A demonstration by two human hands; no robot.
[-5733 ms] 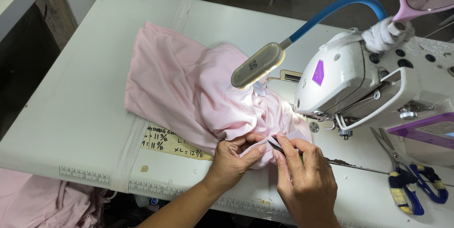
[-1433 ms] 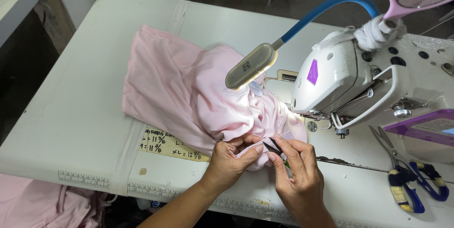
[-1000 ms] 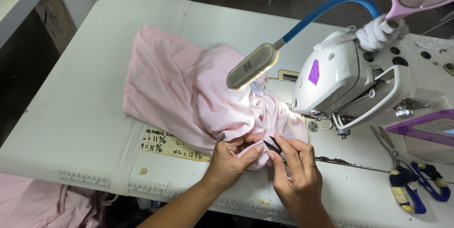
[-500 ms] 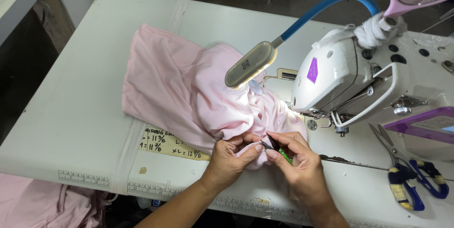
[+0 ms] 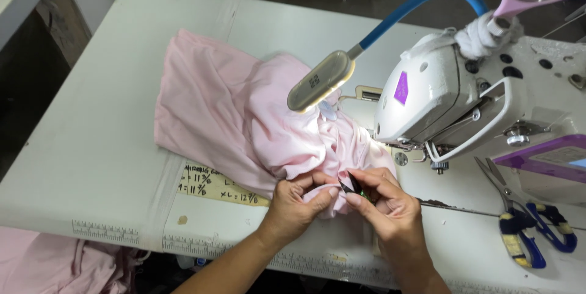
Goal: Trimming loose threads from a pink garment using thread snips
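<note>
Pink garment lies bunched, pale and creased, on the white table

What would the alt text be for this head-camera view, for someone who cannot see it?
Two hands work a pink garment at a sewing machine: the left hand pinches a fold, the right hand holds small snips to it. A blue-necked lamp lights the cloth; scissors lie at right.

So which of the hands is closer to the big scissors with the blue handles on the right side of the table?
The right hand is nearer. It pinches a small dark snipper at the pink fabric, with the scissors lying apart to its right. The left hand grips the fabric farther left.
</note>
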